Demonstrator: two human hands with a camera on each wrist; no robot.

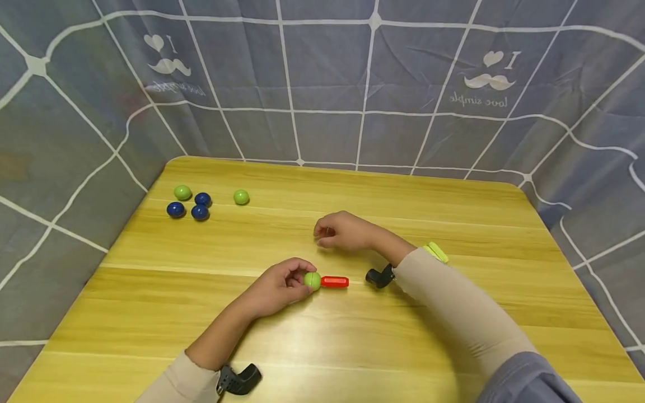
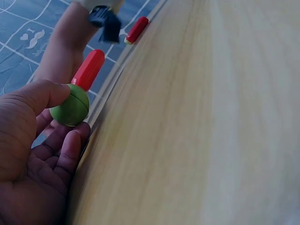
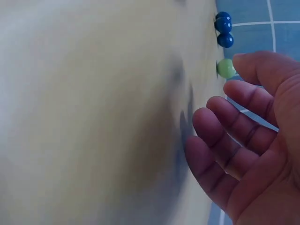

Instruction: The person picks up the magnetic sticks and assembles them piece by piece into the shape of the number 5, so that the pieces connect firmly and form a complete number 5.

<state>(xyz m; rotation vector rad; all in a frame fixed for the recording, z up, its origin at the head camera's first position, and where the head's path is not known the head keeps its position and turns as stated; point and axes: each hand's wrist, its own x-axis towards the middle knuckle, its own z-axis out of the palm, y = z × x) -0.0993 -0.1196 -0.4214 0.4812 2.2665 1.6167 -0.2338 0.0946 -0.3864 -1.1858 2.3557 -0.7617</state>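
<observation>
The left hand (image 1: 280, 287) pinches a green ball (image 1: 312, 281) between thumb and fingers; a seam runs across the ball (image 2: 70, 106). A red stick-like piece (image 1: 335, 281) extends from the ball's right side, also visible as a red piece (image 2: 89, 69) in the left wrist view. Above and to the right, the right hand (image 1: 347, 230) holds nothing, its fingers loosely bent over the table. In the right wrist view the right hand (image 3: 253, 136) has its palm and spread, bent fingers showing, with nothing in them.
Several blue balls (image 1: 200, 212) and a green one (image 1: 182, 192) lie at the table's back left, with another green ball (image 1: 241, 197) beside them. A yellow-green object (image 1: 436, 252) shows behind the right sleeve. The left wrist view shows another red piece (image 2: 137, 30). A patterned curtain (image 1: 327, 84) surrounds the table (image 1: 403, 336).
</observation>
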